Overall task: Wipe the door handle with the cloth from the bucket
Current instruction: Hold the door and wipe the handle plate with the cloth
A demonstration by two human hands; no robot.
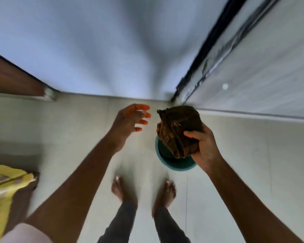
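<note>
Brown and crumpled, the cloth [178,130] sits bunched in the right hand [204,148], whose fingers [191,133] are curled shut around its lower edge — thumb on top, the rest wrapped beneath. The bundle hangs directly above the teal bucket [175,164], which stands on the pale tiled floor [244,155] just ahead of the right foot [168,192], not far from the corner where the white wall [121,50] meets a dark-framed panel [205,58]. The left hand [130,120] is raised beside the cloth, apart from it, fingers [144,116] spread loosely and holding nothing. Both bare feet stand on the floor, the left foot [118,189] well left of the bucket. At the floor's left edge a brown door [12,78] shows — blur hides any handle. Yellow fabric [2,190] lies in the lower left corner.
</note>
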